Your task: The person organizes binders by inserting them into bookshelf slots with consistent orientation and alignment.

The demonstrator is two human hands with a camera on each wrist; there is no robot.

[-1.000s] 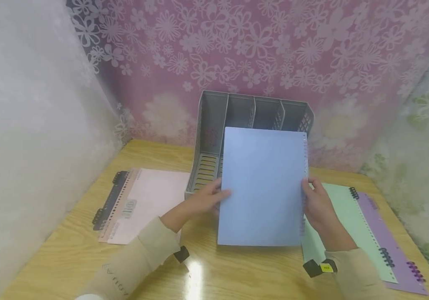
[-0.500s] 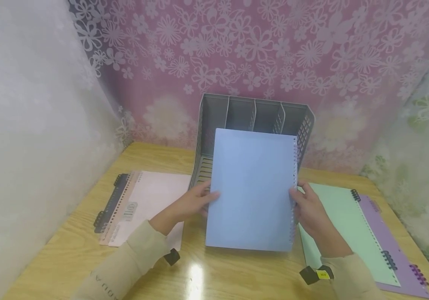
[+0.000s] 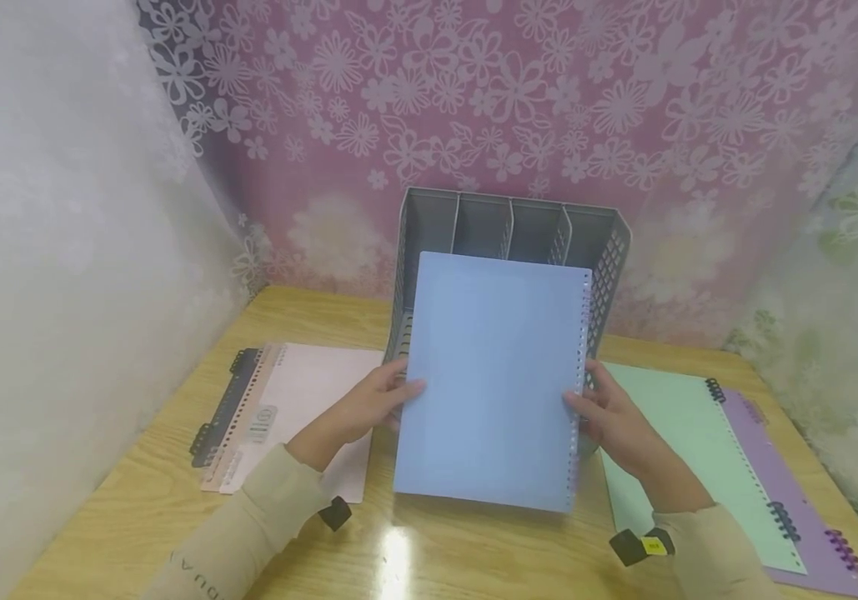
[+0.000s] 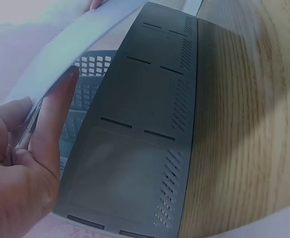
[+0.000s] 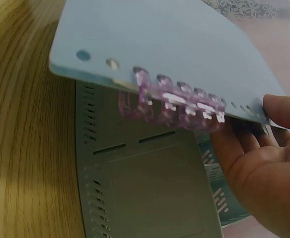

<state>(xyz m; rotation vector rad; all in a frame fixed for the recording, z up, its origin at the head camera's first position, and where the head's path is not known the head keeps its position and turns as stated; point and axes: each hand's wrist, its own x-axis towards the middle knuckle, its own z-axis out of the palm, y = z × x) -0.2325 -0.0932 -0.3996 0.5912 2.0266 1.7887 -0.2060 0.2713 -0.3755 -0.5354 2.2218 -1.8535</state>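
A light blue ring-bound notebook [image 3: 492, 383] is held up off the table, slightly tilted, in front of a grey file rack [image 3: 586, 237]. My left hand [image 3: 361, 408] pinches its left edge, thumb on the cover and fingers behind. On the opposite side my right hand [image 3: 627, 425] grips the edge with the holes the same way. Purple plastic rings [image 5: 177, 99] run through some of those holes in the right wrist view. The rack's slotted grey front [image 4: 130, 129] shows beneath the notebook in the left wrist view. Most of the rack's lower part is hidden in the head view.
On the left lie a pale pink notebook [image 3: 323, 375] and a dark-bound one [image 3: 226, 408], overlapping. A mint green notebook [image 3: 699, 458] lies on top of a purple one [image 3: 781, 492] at the right. A flowered curtain [image 3: 474, 100] hangs behind the wooden table [image 3: 308, 308].
Both hands have carried the blue notebook to the left across the front of the rack. It now leans slightly more, its lower edge sloping down to the right.
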